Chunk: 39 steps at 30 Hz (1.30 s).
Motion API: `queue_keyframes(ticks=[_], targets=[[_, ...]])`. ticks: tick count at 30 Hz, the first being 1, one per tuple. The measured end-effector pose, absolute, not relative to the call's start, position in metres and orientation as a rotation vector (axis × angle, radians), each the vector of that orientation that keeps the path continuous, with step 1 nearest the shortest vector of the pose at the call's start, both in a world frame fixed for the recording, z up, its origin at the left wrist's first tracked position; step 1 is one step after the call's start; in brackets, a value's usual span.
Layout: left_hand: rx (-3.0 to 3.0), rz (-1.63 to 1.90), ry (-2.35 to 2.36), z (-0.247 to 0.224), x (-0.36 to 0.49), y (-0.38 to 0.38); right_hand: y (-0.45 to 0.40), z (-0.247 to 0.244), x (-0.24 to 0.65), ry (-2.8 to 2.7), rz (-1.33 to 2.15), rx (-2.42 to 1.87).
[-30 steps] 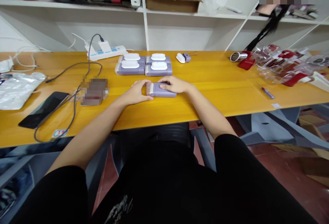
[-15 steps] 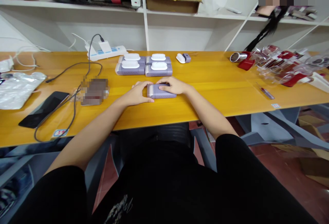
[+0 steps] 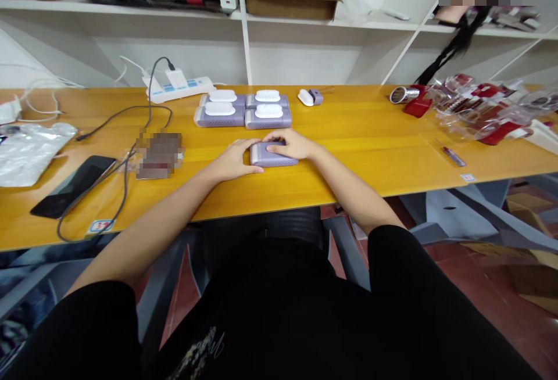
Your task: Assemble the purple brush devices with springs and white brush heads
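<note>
"Where's the piece you're working on?"

"I'm looking at a lilac-grey rectangular plastic unit with a slotted side [image 3: 274, 156]. It's lying flat on the yellow wooden desk [image 3: 349, 162], between my hands and just in front of a block of four similar units with white oval tops [image 3: 220, 117]."

"How are your hands sitting on it?"

"My left hand [image 3: 235, 160] is curling around the unit's left end, with its fingers bent closed against it. My right hand [image 3: 290, 144] is lying across the top, fingers pointing left and covering most of that face. Both are holding it between them, though I can't tell how hard they're pressing."

"What makes for good handling here?"

"I'd say I'm doing best by pressing evenly from both sides and keeping the unit flat and square to the desk. The block of four is sitting close behind it, so I'm judging that low knuckles matter. A small white-and-lilac piece [image 3: 310, 97] is lying farther right, well clear of my hands."
</note>
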<state>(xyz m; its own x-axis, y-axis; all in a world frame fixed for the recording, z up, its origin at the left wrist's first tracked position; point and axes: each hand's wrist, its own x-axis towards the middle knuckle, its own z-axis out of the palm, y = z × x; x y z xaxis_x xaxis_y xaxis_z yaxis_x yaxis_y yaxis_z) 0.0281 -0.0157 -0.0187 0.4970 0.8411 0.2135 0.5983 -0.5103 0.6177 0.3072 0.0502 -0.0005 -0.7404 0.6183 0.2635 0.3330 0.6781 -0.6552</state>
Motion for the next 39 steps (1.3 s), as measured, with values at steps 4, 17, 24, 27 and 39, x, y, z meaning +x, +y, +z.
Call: queue_keyframes(ticks=[4, 17, 24, 27, 39], targets=[[2.308, 0.684, 1.172, -0.017, 0.030, -0.016, 0.050, -0.002, 0.306, -2.398, 0.825, -0.758], [2.322, 0.723, 1.182, -0.021, 0.035, -0.014, 0.035, -0.001, 0.284, -2.114, 0.751, -0.923], [2.342, 0.692, 1.201, -0.017, 0.036, -0.017, 0.095, 0.024, 0.327, -1.835, 0.068, -1.378], [2.337, 0.681, 1.214, -0.016, 0.036, -0.018, 0.137, 0.023, 0.350, -1.989, -0.131, -1.593], [2.325, 0.712, 1.136, -0.016, 0.034, -0.017, 0.175, 0.002, 0.356, -2.175, -0.162, -1.833]])
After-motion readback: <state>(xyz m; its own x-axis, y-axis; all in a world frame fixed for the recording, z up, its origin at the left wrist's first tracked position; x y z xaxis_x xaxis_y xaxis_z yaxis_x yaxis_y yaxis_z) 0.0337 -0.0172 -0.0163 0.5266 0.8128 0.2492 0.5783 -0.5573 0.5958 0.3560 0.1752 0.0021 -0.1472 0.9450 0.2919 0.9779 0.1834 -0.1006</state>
